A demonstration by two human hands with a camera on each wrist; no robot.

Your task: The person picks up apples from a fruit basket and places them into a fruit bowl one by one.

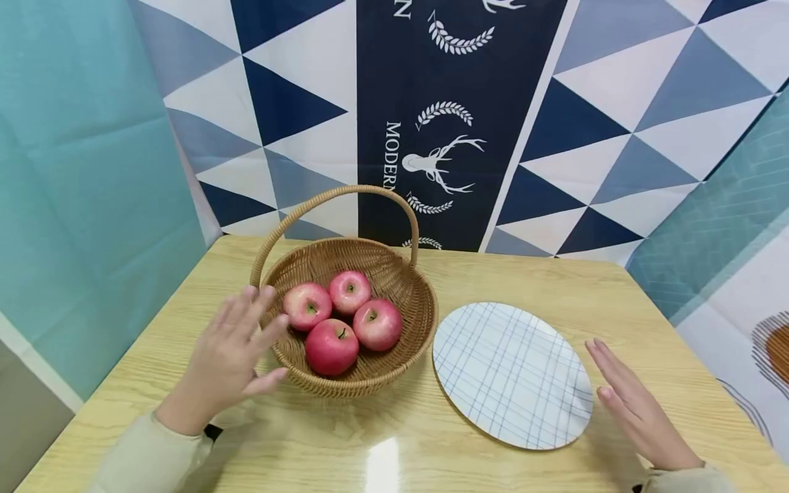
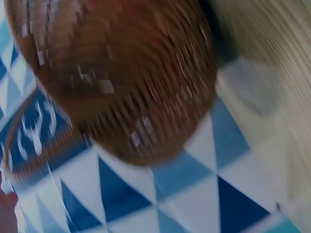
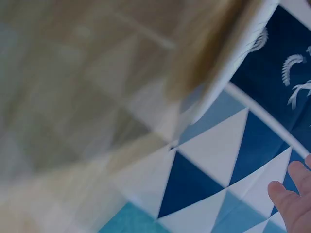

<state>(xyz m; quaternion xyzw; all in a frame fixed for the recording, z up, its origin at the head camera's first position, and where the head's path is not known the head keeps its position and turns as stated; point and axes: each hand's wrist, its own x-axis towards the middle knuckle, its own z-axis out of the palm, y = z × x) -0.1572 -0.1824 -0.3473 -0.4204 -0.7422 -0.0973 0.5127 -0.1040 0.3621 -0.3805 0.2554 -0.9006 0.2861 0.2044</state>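
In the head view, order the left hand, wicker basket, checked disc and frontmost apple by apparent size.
1. Wicker basket, handle included
2. Checked disc
3. Left hand
4. Frontmost apple

Basket (image 1: 417, 294) open from above at front; handle (image 1: 366, 189) arches over back. Plate (image 1: 513, 376) just beside, hardly a gap between. Bare table (image 1: 314, 445) in front of both.

Across the top of the head view, a hanging cloth (image 1: 425, 82) stands behind the table (image 1: 296, 452). Left of centre on the table is a basket (image 1: 416, 301); in it lie four apples (image 1: 331, 347), one front, one back, one either side. A plate (image 1: 511, 376) lies just right of the basket. The left hand (image 1: 231, 352) overlaps the basket's left rim; the right hand (image 1: 641, 404) is right of the plate.
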